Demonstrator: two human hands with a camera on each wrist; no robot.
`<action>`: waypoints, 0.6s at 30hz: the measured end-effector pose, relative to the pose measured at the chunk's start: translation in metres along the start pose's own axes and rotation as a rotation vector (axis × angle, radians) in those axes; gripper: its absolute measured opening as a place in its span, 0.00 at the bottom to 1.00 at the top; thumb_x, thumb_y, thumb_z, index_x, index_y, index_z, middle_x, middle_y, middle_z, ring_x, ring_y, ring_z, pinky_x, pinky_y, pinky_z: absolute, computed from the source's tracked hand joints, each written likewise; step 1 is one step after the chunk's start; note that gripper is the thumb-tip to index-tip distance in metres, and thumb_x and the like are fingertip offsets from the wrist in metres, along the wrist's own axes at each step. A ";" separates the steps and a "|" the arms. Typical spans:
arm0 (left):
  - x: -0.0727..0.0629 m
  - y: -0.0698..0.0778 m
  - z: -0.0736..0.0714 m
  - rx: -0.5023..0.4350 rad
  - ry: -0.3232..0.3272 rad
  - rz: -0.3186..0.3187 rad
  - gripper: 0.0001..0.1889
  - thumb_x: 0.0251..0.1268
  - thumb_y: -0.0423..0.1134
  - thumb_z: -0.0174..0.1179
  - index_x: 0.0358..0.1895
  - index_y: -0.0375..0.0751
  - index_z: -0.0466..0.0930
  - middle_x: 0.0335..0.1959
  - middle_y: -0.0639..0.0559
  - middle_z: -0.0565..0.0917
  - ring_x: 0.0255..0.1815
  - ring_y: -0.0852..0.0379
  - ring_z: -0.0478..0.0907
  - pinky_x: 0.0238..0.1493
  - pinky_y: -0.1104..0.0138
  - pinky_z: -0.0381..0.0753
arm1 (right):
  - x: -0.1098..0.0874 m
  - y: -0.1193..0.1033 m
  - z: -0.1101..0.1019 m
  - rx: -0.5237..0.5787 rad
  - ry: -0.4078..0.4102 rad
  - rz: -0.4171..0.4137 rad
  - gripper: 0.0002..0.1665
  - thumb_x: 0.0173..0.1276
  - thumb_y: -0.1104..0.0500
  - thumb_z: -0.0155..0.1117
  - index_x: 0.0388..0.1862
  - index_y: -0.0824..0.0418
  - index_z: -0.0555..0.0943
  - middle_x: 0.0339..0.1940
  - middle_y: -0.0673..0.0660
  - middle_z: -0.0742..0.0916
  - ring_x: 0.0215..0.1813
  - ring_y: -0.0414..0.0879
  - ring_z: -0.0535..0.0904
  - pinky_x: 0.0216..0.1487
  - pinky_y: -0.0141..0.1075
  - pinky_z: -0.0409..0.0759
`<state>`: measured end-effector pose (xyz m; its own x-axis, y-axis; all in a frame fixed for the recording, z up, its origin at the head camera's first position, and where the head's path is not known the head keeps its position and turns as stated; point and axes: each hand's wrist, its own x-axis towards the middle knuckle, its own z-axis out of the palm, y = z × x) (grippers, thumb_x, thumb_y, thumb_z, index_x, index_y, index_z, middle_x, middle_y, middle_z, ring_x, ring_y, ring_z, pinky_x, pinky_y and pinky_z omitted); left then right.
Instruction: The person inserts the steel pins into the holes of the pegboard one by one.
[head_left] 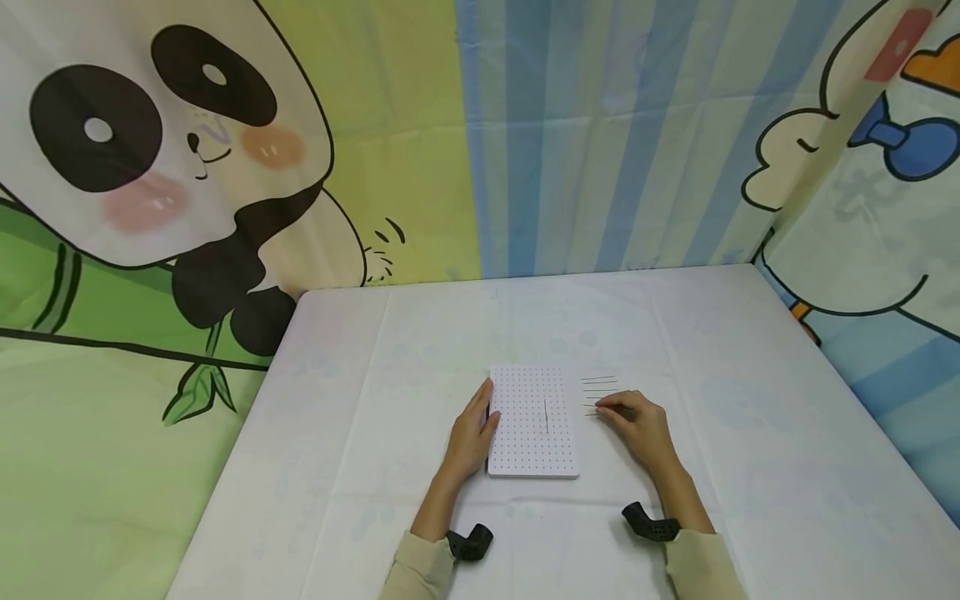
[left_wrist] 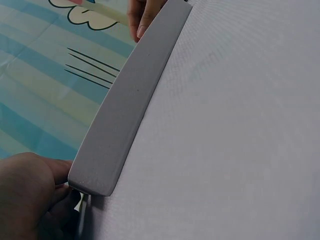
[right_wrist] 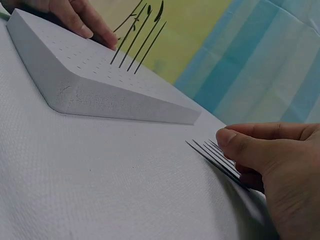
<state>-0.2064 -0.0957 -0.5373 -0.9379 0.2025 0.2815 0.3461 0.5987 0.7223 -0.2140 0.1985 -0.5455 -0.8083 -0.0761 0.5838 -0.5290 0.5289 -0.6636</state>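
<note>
A white board with rows of small holes (head_left: 525,450) lies flat on the white table. Several thin black rods (right_wrist: 137,47) stand upright in it. My left hand (head_left: 471,429) rests at the board's left edge, fingers extended along the side and thumb at the rim. Right of the board, more thin black rods (head_left: 600,383) lie side by side on the cloth. There my right hand (head_left: 637,421) pinches one of them, thumb and index fingertips together; the right wrist view has that hand (right_wrist: 280,165) low over the rods, partly hiding them.
A white cloth covers the table (head_left: 405,358). Behind it hangs a printed curtain (head_left: 570,133) with a panda and blue stripes. A black wrist camera mount (head_left: 471,543) sits on the left wrist, another mount (head_left: 649,523) on the right, both close above the cloth.
</note>
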 end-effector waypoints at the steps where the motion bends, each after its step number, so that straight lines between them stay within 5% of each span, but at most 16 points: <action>1: 0.000 0.000 0.000 0.000 0.000 -0.001 0.29 0.68 0.33 0.51 0.70 0.33 0.53 0.70 0.42 0.57 0.70 0.48 0.54 0.69 0.59 0.54 | 0.000 0.000 0.000 -0.010 -0.003 -0.003 0.09 0.50 0.67 0.72 0.31 0.57 0.85 0.30 0.48 0.86 0.36 0.38 0.77 0.38 0.19 0.72; 18: -0.001 0.003 -0.001 -0.014 -0.010 -0.014 0.30 0.68 0.32 0.51 0.70 0.33 0.52 0.70 0.42 0.57 0.70 0.50 0.53 0.69 0.60 0.53 | 0.000 0.000 0.003 -0.078 -0.038 -0.010 0.09 0.45 0.68 0.74 0.25 0.57 0.86 0.28 0.48 0.85 0.33 0.40 0.74 0.32 0.19 0.69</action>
<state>-0.2049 -0.0954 -0.5347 -0.9430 0.2019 0.2646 0.3328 0.5911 0.7348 -0.2149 0.1963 -0.5468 -0.8134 -0.1132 0.5706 -0.5165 0.5918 -0.6189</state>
